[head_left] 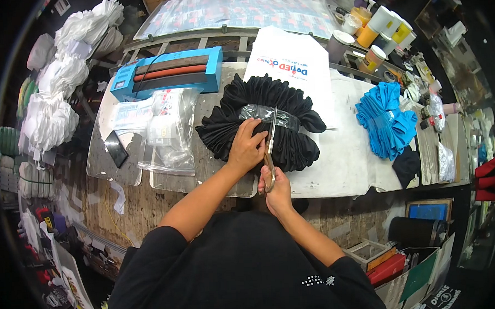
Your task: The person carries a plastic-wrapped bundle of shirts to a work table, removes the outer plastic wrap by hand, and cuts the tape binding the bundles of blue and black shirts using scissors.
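A bulky bundle of black fabric (291, 150) lies on the table in front of me, bound round its middle by a band of clear plastic wrap (288, 118). My left hand (247, 146) rests on the bundle's near left side, its fingers spread against the cloth and the band's edge. In my right hand (276, 187) is a pair of scissors (270, 156), gripped by the handles at the bundle's near edge. The blades point away from me and reach the plastic band. Whether the lower blade lies under the wrap, I cannot tell.
Left of the bundle are clear plastic bags (172, 127), a phone (116, 149) and a blue laminator-like machine (166, 74). A printed white bag (287, 50) lies behind. To the right sits a blue fabric bundle (387, 118); bottles and jars (371, 59) stand at the back right.
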`<state>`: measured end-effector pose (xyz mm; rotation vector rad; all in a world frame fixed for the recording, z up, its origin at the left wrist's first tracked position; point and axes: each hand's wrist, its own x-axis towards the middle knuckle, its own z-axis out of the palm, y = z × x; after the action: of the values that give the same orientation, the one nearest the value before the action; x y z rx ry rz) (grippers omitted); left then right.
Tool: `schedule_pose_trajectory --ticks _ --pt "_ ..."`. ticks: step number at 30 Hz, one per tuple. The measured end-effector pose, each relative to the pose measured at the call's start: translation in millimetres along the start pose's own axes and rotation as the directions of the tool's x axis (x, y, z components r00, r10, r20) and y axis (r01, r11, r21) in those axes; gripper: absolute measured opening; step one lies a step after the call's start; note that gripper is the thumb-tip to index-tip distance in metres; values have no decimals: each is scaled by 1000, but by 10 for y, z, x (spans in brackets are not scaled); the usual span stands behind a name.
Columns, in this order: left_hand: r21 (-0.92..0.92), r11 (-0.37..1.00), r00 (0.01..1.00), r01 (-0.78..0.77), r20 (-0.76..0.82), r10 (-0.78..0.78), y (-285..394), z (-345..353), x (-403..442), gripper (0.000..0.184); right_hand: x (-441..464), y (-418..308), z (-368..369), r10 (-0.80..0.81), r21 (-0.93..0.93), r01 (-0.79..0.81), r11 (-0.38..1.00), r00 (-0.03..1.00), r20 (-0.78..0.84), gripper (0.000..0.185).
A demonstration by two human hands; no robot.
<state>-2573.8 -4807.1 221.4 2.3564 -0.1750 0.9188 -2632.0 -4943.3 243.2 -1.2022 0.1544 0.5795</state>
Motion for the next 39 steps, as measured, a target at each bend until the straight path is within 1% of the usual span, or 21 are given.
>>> schedule_pose_trajectory --ticks 4,6,8,12,16,19,23,24,25,26,27,28,29,30,32,33,34,35,36,37,39 --pt "4 1000 1000 -4 -4 4 -8 -6 -10 20 -84 -101 -60 -2 84 0 996 1000 23 29" --pt "-18 1000 999 16 -27 -17 -19 -13 -22 23 -149 -186 -112 10 268 -32 963 997 83 30" --pt "-16 999 998 49 -46 -50 -39 -41 -29 24 -168 -240 -192 48 287 -75 955 994 99 34" --pt "1 995 992 102 -68 -102 -124 -84 -81 28 -242 -393 -340 -28 463 -21 886 995 99 38" --pt "3 991 987 137 -83 -136 -59 -149 -32 32 -318 -456 -615 -134 505 32 863 977 166 41" --pt "-35 976 977 213 -24 -214 -86 -223 4 39 -375 -498 -861 -179 503 118 856 981 75 44" --pt "-206 927 945 312 -33 -325 -164 -345 109 37 -387 -618 -1197 -219 421 305 854 945 -241 38" --pt "-339 870 924 358 -6 -382 -336 -322 95 30 -402 -661 -1272 -209 408 319 855 933 -291 38" --pt "-531 673 825 515 93 -558 -450 -350 119 27 -422 -688 -1329 -211 385 339 859 918 -337 38" --pt "-667 409 694 623 229 -682 -513 -392 177 25 -435 -714 -1382 -212 361 355 862 900 -380 38" --pt "-715 290 628 637 263 -732 -558 -439 246 23 -478 -703 -1471 -217 364 364 857 897 -386 38" --pt "-754 168 559 635 298 -773 -579 -514 336 21 -549 -654 -1574 -176 358 310 881 916 -361 38" --pt "-727 68 499 684 397 -770 -656 -608 429 19 -522 -681 -1609 -148 351 263 899 935 -322 37" --pt "-734 78 510 674 386 -769 -662 -618 460 19 -523 -682 -1602 -159 351 269 897 937 -312 37" --pt "-490 450 615 747 250 -747 -551 -687 524 21 -569 -683 -1492 -119 278 197 940 954 -274 35" --pt "-417 642 746 643 152 -649 -437 -692 544 26 -533 -631 -1491 -85 277 151 949 968 -237 33" --pt "-421 643 746 640 142 -650 -372 -655 545 26 -496 -637 -1429 -89 272 152 950 970 -228 33" --pt "-227 853 880 469 45 -472 -317 -626 547 28 -457 -631 -1336 -45 263 98 960 979 -199 32" --pt "-1 968 968 253 -1 -253 -272 -612 542 30 -424 -623 -1246 0 252 43 967 985 -170 31" --pt "-11 978 978 207 -27 -207 -305 -543 511 30 -382 -602 -1187 15 244 20 970 990 -141 29" --pt "-142 903 911 405 -27 -412 -404 -435 427 19 -337 -617 -1046 40 220 -29 975 998 -49 30"
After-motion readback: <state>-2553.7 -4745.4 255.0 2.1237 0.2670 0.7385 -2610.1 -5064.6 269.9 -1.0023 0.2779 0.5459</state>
